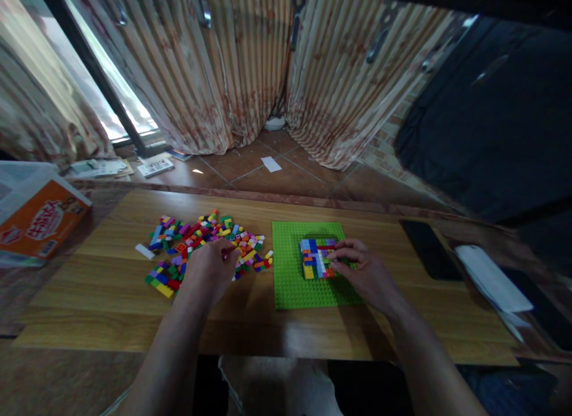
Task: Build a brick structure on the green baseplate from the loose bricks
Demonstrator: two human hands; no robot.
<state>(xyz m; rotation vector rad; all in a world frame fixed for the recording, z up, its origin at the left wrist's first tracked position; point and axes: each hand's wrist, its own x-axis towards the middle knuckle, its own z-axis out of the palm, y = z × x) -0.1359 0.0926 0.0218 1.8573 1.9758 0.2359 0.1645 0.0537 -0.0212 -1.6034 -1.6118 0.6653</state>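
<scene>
A green studded baseplate (pixel 295 288) lies on the wooden table (pixel 111 309). On it stands a small block of stacked bricks (pixel 313 258) in blue, yellow, orange and white. My right hand (pixel 364 273) rests on the plate with its fingertips against the right side of that block. To the left spreads a pile of loose coloured bricks (pixel 179 240). My left hand (pixel 210 267) lies over the pile's right part, fingers curled down among the bricks; whether it holds one is hidden.
An orange and white box (pixel 42 222) sits at the table's left end. A black phone (pixel 429 249) and white papers (pixel 491 279) lie at the right. Beyond the table are a tiled floor, striped curtains and papers by a window.
</scene>
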